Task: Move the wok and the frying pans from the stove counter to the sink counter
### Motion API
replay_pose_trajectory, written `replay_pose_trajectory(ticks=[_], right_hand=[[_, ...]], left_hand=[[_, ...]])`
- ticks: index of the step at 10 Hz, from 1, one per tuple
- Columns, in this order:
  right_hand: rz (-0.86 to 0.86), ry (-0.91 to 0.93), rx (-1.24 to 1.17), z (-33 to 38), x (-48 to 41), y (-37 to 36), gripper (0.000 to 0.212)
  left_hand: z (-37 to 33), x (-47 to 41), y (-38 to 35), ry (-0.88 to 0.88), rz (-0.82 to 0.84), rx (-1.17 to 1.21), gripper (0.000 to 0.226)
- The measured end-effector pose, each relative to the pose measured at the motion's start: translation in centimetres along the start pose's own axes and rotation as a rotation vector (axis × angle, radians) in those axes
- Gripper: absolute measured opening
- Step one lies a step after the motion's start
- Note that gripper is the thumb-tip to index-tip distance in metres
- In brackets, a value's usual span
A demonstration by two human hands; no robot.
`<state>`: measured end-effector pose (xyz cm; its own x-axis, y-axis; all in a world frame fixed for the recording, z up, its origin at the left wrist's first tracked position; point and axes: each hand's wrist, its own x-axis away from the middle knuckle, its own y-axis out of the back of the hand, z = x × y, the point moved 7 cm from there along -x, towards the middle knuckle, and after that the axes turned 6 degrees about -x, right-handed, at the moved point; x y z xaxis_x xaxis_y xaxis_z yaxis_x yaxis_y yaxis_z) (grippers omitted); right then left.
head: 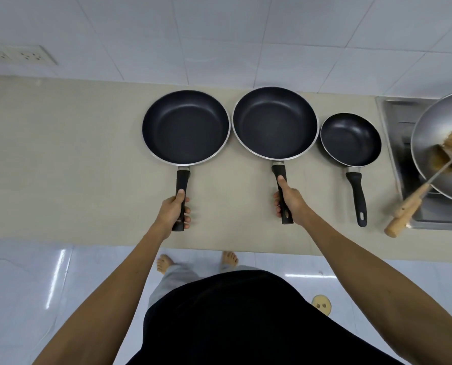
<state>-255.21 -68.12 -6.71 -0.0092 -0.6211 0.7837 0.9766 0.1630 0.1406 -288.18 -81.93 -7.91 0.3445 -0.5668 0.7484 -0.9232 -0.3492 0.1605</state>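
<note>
Seen from above, a person stood at a beige counter (61, 154), both bare arms stretched forward. The left hand (173, 212) was closed around the black handle of the left frying pan (185, 126), fingers wrapped fully and thumb lying along the top of the handle. The right hand (290, 202) was closed in the same way around the handle of the middle frying pan (274, 122), thumb pointing toward the pan.

There were three black frying pans in a row on the counter, handles pointing toward the person. The two held pans were large and their rims nearly touched. The third, a small frying pan (350, 139), sat untouched just to the right.

Farther right, one metal wok (430, 133) rested on a steel stove (396, 143), partly cut off by the frame edge. It held a brownish food and one spatula (417, 196) with a wooden handle.
</note>
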Motion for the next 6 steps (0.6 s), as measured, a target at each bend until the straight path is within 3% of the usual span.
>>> replay_pose_trajectory(ticks=[4,6], right_hand=[[-0.028,0.192,0.387,-1.9,6.6,0.8,0.045],[-0.231,0.301,0.713,-5.4,11.6,1.8,0.045]], left_hand=[[2.1,4.8,1.4,-0.144,0.010,-0.453,0.038],[4.1,8.5,2.6,-0.362,-0.045,-0.790,0.057]])
